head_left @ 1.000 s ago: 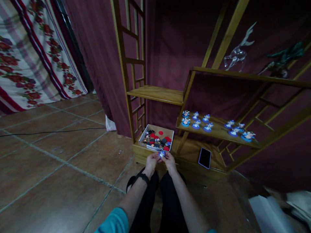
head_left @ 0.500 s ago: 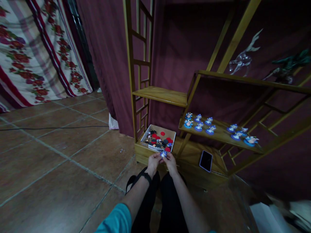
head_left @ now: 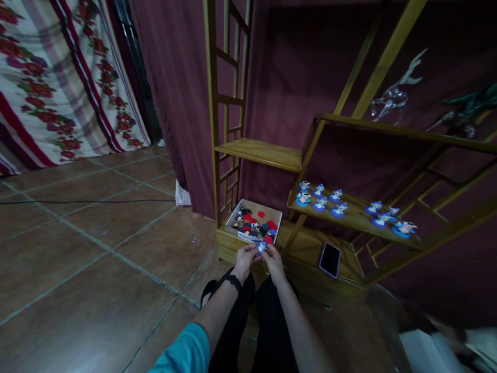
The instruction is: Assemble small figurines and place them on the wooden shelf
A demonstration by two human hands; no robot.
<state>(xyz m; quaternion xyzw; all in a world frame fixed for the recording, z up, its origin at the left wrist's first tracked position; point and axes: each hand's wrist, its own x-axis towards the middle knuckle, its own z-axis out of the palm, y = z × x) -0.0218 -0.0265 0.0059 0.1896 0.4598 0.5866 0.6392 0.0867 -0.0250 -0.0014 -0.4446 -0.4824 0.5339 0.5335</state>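
Observation:
A small blue-and-white figurine point(head_left: 262, 247) is held between both hands, just in front of a shallow box. My left hand point(head_left: 245, 259) pinches it from the left, and my right hand point(head_left: 274, 260) grips it from the right. The cardboard box point(head_left: 251, 205) stands on the low wooden base and holds red discs point(head_left: 261, 214), dark discs and small figure pieces. Similar figurines on round blue bases point(head_left: 319, 204) stand in groups on the shelf to the right. The figurine's underside is hidden by my fingers.
A phone point(head_left: 330, 260) lies on the base right of the box. Above are a wooden shelf point(head_left: 264, 154), a clear deer ornament point(head_left: 392, 98) and a dark green sculpture point(head_left: 471, 111). A black cable point(head_left: 85, 201) crosses the tiled floor at left.
The view has shifted slightly, so the shelf sits a little further right. Both hands keep their hold on the figurine, with hardly any movement.

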